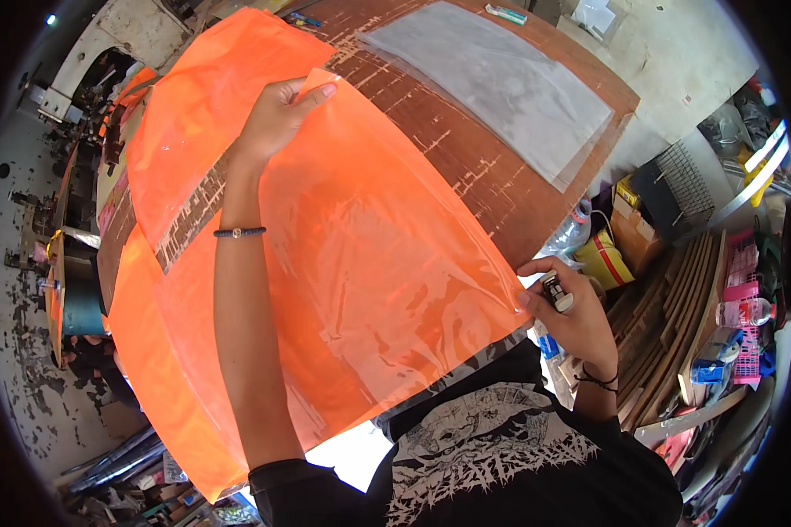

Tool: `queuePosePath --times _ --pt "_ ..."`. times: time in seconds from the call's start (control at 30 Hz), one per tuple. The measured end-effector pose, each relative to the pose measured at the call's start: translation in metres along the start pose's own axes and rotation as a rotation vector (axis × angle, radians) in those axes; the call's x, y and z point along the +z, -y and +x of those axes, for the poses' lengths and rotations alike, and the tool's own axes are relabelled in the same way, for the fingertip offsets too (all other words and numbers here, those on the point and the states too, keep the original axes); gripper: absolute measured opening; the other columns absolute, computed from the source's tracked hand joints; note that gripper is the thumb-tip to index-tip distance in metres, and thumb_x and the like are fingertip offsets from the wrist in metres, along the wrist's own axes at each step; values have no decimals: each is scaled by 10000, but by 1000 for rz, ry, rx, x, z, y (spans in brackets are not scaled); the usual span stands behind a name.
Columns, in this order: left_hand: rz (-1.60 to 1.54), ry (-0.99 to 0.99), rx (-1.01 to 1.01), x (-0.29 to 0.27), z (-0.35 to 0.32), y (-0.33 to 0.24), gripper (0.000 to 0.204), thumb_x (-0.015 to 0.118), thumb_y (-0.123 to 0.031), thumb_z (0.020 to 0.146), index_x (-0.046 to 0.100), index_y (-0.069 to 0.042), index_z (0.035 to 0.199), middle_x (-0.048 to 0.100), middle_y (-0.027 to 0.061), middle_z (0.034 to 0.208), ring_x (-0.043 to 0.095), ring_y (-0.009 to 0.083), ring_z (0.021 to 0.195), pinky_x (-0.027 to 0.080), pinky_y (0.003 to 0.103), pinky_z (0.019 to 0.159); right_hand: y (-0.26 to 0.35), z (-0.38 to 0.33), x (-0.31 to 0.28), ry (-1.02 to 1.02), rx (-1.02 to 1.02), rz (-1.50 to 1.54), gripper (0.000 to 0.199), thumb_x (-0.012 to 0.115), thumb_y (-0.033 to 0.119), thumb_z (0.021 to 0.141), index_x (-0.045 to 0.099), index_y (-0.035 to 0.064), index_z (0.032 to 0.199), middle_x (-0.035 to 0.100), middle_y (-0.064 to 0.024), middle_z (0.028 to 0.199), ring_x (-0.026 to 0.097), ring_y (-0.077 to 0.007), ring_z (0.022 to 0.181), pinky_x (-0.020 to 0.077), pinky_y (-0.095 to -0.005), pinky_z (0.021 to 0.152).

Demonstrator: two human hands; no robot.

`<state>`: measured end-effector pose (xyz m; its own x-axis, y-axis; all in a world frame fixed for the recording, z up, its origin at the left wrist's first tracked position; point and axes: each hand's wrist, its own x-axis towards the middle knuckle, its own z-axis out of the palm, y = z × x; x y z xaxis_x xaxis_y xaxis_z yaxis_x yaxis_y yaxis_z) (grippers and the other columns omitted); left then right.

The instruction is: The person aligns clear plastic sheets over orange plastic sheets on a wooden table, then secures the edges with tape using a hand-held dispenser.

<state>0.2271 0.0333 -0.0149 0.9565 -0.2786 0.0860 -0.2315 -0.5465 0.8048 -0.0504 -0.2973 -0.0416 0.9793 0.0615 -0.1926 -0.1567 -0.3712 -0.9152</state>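
Observation:
A large translucent orange plastic sheet (369, 255) is stretched over a worn brown wooden table (475, 158). My left hand (277, 119) pinches the sheet's far corner between thumb and fingers. My right hand (571, 312) holds the sheet's near right corner and also grips a small lighter-like object (555, 292). More orange sheets (193, 97) lie flat underneath, toward the left. A beaded bracelet sits on my left wrist.
A clear grey plastic sheet (510, 83) lies on the table's far right part. Right of the table are boxes (628, 228), stacked wooden boards (677, 307), pink baskets (743, 290) and bottles. A sewing machine (105, 53) stands at far left.

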Motion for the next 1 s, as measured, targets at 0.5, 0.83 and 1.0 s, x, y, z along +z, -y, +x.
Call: queuePosePath --times 0.5,0.83,1.0 --pt "-72 -93 53 33 1 30 372 678 -343 907 668 13 800 404 -64 640 351 57 624 335 266 549 -37 -2 12 -10 74 225 185 686 166 904 631 -10 916 593 5 609 538 -40 560 408 -201 521" --pt "-93 -100 125 33 3 38 346 702 -312 884 723 19 981 524 -47 676 449 65 647 408 260 607 -39 -1 13 -53 162 244 187 659 194 927 631 12 893 569 38 637 508 -15 566 388 -197 510" --pt "-72 -138 81 33 3 38 374 697 -340 881 722 16 993 560 -17 687 486 81 661 433 273 633 -34 0 16 -59 131 223 198 664 194 924 626 7 872 575 32 638 517 -25 561 395 -203 509"
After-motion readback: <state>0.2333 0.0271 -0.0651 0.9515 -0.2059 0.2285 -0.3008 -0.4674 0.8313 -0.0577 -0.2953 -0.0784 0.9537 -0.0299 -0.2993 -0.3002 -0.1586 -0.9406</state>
